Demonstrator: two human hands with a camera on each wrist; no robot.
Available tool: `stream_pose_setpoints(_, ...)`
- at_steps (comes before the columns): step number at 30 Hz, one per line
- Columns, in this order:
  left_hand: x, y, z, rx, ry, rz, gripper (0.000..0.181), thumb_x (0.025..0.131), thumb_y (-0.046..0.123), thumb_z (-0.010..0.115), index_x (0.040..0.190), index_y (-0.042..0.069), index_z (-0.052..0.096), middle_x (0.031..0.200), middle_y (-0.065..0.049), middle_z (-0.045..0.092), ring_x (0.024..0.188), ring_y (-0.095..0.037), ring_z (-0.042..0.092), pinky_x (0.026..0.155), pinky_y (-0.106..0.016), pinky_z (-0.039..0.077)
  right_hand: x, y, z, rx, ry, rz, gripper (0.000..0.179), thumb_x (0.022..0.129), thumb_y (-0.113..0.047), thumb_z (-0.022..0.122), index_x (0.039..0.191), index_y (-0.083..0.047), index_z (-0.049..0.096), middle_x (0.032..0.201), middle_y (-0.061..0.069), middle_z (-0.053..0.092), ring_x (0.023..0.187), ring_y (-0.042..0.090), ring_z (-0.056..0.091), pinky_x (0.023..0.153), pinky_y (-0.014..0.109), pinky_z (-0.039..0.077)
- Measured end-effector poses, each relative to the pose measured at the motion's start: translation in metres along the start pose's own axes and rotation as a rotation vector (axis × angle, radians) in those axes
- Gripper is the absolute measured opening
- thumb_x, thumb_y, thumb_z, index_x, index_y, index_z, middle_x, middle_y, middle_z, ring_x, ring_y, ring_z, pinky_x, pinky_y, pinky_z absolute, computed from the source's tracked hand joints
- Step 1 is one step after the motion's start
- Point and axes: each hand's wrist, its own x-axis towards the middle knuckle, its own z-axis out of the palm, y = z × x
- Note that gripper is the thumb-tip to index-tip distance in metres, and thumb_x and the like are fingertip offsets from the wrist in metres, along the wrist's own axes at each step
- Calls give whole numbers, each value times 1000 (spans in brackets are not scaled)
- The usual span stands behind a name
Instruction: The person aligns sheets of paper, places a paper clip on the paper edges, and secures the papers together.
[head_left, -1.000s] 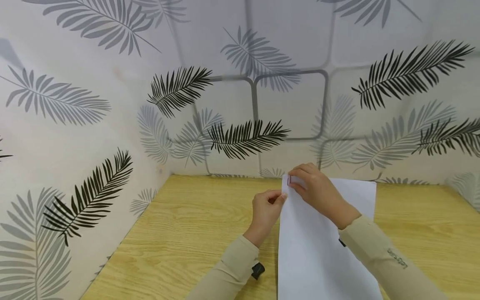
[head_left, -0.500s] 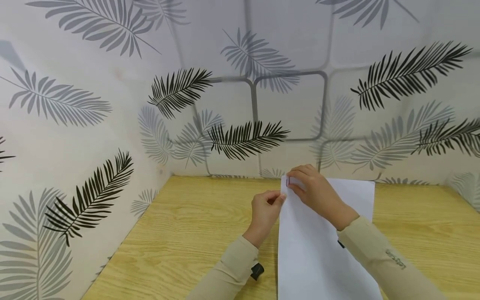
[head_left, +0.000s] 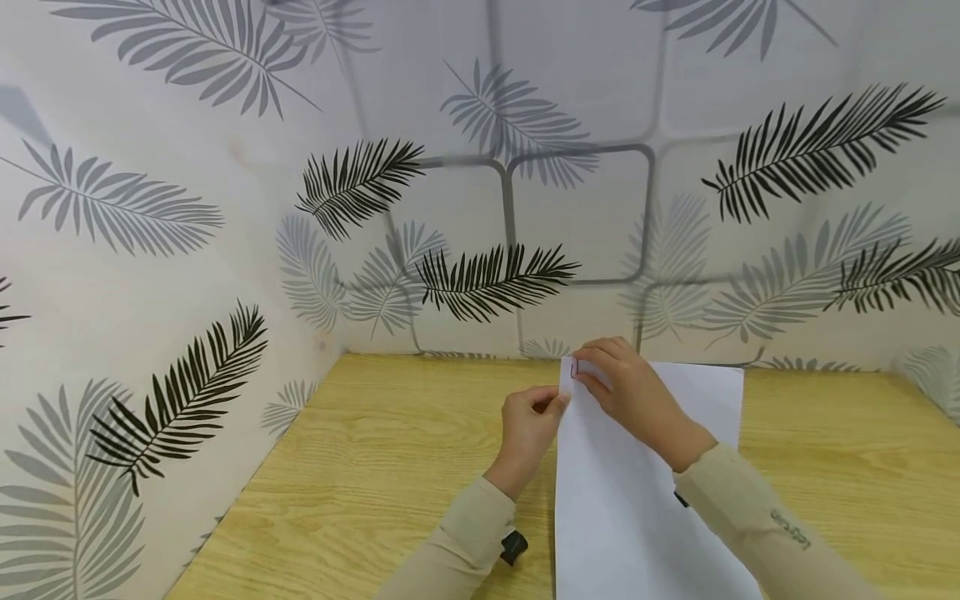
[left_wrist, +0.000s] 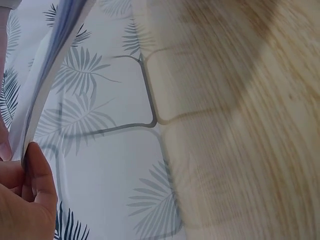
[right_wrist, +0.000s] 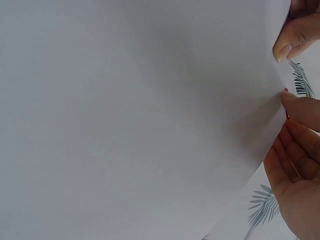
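A stack of white paper sheets is raised at its left edge; the left wrist view shows several layers. My left hand pinches this left edge just below the top corner, thumb and fingers on either side. Higher up, at the corner, my right hand pinches a small dark red paper clip that sits over the edge. In the right wrist view, bits of the red paper clip show between the thumb and fingers of the right hand; the rest is covered.
A wood-grain table lies under the paper and reaches back to a wall covering printed with leaves. Both sleeves are beige, and a dark strap piece shows by the left cuff.
Both hands keep their hold on the paper's edge and the clip. The paper's top right corner has shifted slightly left and down in the head view.
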Motion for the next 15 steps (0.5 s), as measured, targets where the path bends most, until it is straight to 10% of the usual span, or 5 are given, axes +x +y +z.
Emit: stream_pose_setpoints(15,1,-5,-2,-21,26,-4,9,86,3,71,87,-4,75,78,-11,70,63,-4,53,58,-20,46,-7,1,-6,-29,16,3,42,75,12,75,114,4,63,108,15,60,102,31,55,84,42,50)
